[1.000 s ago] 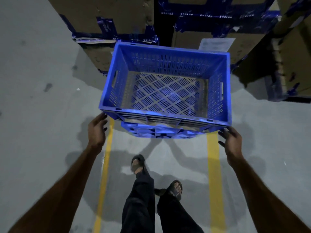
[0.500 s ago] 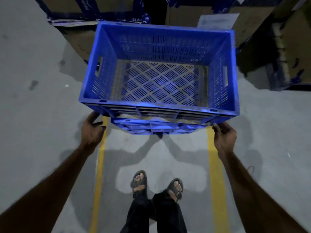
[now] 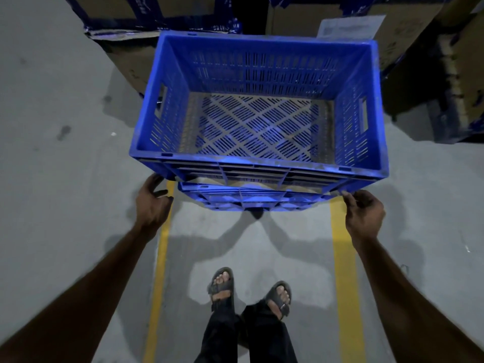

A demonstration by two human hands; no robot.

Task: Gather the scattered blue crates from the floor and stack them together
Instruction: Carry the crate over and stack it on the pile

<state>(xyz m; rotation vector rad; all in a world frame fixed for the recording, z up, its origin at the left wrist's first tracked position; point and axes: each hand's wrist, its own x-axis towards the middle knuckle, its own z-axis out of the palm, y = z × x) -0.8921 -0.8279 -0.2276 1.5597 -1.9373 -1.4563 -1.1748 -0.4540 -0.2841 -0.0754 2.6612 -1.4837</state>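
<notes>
Carefully, we are gripping the top crate (image 3: 258,106) with both hands (left hand (image 3: 152,203), right hand (image 3: 364,212)); uneven lifting could topple the stack.

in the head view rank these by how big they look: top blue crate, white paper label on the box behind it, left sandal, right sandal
1. top blue crate, by far the largest
2. white paper label, though it sits farther back and is partly hidden by the crate
3. left sandal and right sandal: these look alike, and a trouser leg partly covers the right one, so no ranking
</notes>
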